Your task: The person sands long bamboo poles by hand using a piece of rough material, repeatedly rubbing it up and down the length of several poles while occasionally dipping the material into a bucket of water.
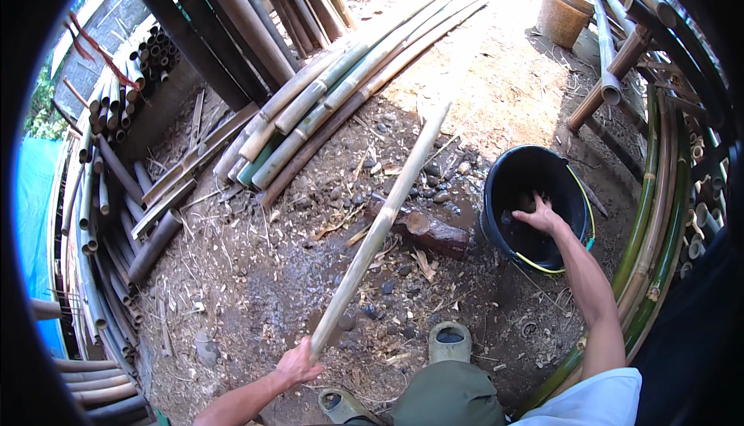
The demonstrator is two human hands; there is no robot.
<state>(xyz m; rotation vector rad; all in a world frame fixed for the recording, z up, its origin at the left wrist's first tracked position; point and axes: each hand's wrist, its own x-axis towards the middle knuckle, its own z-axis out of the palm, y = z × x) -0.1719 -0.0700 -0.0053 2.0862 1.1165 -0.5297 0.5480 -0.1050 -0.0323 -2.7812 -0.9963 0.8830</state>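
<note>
My left hand (298, 362) is closed round the near end of a long pale bamboo pole (380, 228). The pole slants away to the upper right, crossing above a short dark log (434, 234) on the ground; whether the two touch I cannot tell. At the right stands a black bucket (497, 221) with a yellow-green handle. My right hand (545, 217) reaches inside its rim, thumb and fingers apart, and no object shows in it. Some fingertips are lost in the bucket's dark interior, and its contents are hard to make out.
Long bamboo poles (333, 89) lie in a bundle ahead. Cut bamboo tubes (101, 217) are stacked at the left. Beyond the bucket are a brown tub (563, 14) and a bamboo rack (612, 77). Green bamboo lengths (647, 217) run along the right. Stones and wood chips litter the dirt.
</note>
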